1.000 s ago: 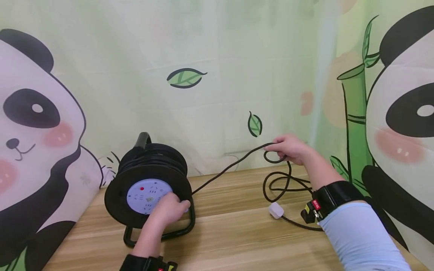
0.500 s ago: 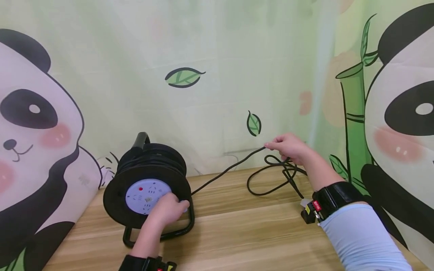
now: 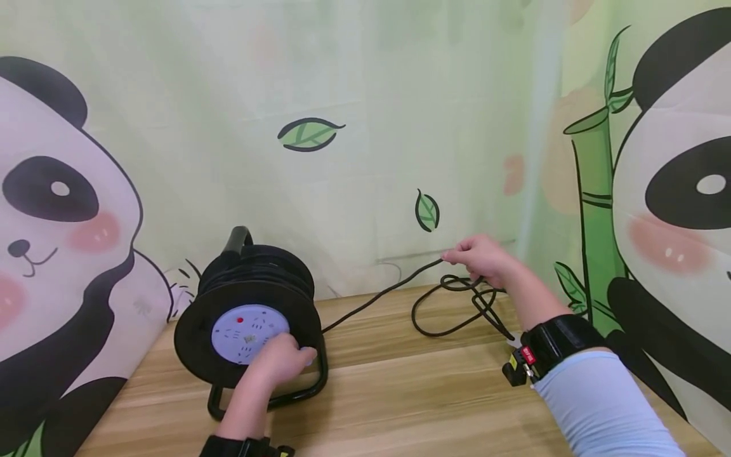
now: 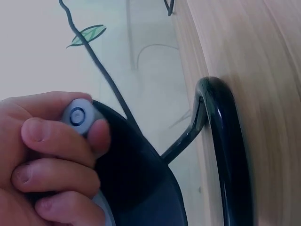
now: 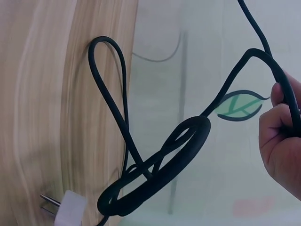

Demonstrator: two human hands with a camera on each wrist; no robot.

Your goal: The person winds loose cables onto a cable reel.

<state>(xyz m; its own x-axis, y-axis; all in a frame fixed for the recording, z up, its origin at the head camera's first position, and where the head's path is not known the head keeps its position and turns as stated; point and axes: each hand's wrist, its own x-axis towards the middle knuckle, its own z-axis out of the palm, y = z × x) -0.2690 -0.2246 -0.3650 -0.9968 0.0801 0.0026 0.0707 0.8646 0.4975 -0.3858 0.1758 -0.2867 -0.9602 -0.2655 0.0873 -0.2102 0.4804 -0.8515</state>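
"Cable reel (image 3: 245, 293) first: where did it stand?"

"On the wooden table (image 3: 400, 393), toward the person's left, upright on its tubular stand (image 4: 230, 141), with the socket panel (image 3: 248, 324) facing the person."

"And the left hand (image 3: 280, 362)?"

"Its fingers were curled round a pale knob (image 4: 79, 115) at the reel's front, the round end showing among them. That hold probably gave the person control over the drum, to steady or turn it."

"What did the right hand (image 3: 482, 257) have?"

"It pinched the black cord (image 3: 400, 284), raised above the table, well apart from the reel, so that one length sloped down to the drum. Holding it up there seemed to keep that length free of the loose loops (image 5: 106, 89) below the hand."

"Where was the white plug (image 5: 70, 209)?"

"Near the right wrist, mostly hidden in the head view behind the strapped-on camera (image 3: 516, 369). The right wrist view showed its prongs, but whether it touched the wood or hung just above, nobody could fairly tell."
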